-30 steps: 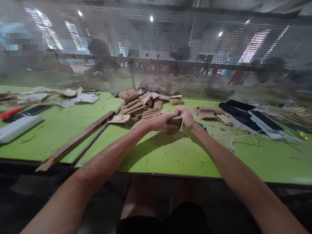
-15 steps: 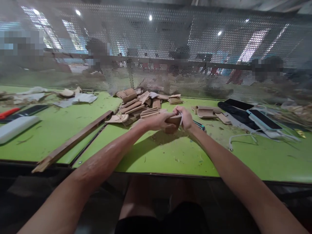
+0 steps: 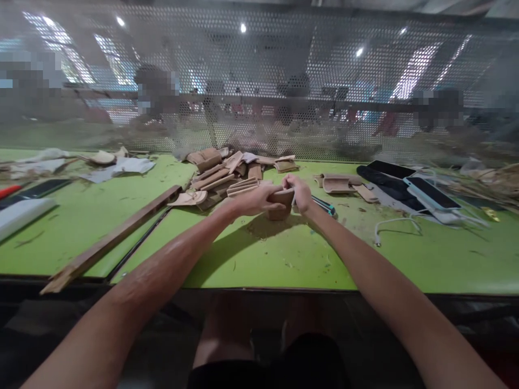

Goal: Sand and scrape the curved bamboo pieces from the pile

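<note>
My left hand (image 3: 261, 199) grips a curved brown piece of bamboo (image 3: 279, 213) from its left side, thumb across the near face. The piece is held upright just over the green table. At its right edge, my right hand (image 3: 299, 193) is closed, fingers curled over the upper rim. A bit of thin whitish sheet shows between that hand and the bamboo; its kind is hard to make out. Just right of my right wrist lies a black and teal utility knife (image 3: 324, 206). Behind my left hand is a heap of similar curved bamboo pieces (image 3: 219, 175).
A long wooden strip (image 3: 117, 232) lies at the left, overhanging the front edge. Curved bamboo pieces (image 3: 338, 183), phones (image 3: 432, 193) and a white cable (image 3: 397, 222) lie to the right. White papers (image 3: 121, 167) are at the left. A perforated metal screen (image 3: 243, 97) stands behind.
The whole view has shifted slightly, so things appear further left. Both hands keep their hold on the bamboo piece, with the right hand a little changed at its rim.
</note>
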A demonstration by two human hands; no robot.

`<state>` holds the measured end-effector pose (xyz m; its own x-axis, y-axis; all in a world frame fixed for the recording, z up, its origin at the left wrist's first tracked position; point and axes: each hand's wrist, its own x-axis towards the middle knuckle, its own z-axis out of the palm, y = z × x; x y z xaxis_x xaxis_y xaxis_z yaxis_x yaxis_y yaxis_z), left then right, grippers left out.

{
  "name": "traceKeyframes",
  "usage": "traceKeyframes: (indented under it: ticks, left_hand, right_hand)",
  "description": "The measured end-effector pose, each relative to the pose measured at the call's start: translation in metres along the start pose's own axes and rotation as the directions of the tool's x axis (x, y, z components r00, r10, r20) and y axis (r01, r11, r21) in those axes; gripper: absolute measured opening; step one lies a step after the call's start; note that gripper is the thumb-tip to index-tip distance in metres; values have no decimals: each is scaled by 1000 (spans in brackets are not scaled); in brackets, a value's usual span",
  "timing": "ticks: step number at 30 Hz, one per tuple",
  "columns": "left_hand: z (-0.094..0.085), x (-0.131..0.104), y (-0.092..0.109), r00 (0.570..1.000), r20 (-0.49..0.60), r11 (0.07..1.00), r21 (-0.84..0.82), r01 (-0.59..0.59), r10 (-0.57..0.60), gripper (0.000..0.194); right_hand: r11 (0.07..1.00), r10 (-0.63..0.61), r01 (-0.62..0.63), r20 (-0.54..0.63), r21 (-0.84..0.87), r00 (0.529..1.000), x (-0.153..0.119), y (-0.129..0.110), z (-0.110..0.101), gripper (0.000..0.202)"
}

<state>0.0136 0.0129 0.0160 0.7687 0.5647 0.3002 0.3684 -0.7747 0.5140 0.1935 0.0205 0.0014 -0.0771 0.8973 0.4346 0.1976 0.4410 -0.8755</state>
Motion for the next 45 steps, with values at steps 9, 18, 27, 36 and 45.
traceKeyframes:
  ticks: [9,18,27,36,45]
  left_hand:
    - [0,-2,2,999,27,999,2,-36,36,26]
    - [-1,1,2,998,44,999,-27,-32,33,32]
    - [0,1,-1,999,47,997,-67,-24,28,31]
    - [-5,1,9,998,49,999,3,35,-35,26]
    - [-5,0,8,1000,22,1000,11,11,-11,27]
  right_hand:
    - [970,-177,187,75,-158,981,-3,-22,4,16]
    - [890,-275,292,100,-350,956,-4,-22,1,17]
    - [881,-278,285,76,-378,958,-5,-18,3,15]
    - [990,-104,104,11,-95,995,-3,-9,5,13]
    - [995,71,-60,-137,85,988,-7,0,17,22]
